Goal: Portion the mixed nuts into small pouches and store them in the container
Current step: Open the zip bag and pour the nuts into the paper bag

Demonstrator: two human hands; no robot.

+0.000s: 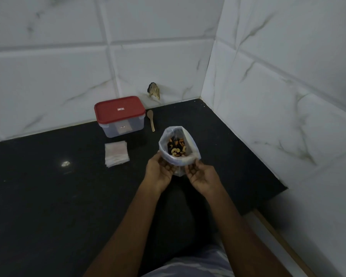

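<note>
Cupping the open bag of nuts (179,144) upright, pouches (116,153) at its 9 o'clock, our left hand (160,172) and right hand (202,176) curled round its lower half, we risk the floppy rim spilling nuts if one hand leaves for the spoon (151,119) at 11 o'clock

This looks like a home kitchen corner. A polished black stone table (48,196) runs into two walls of white, marble-veined tiles (48,66) that meet at a right angle. On it lie household food things: a clear plastic container (121,116) with a red snap lid, a wooden spoon (151,119), a stack of small pouches (116,153) and a bag of mixed nuts (191,145).
</note>
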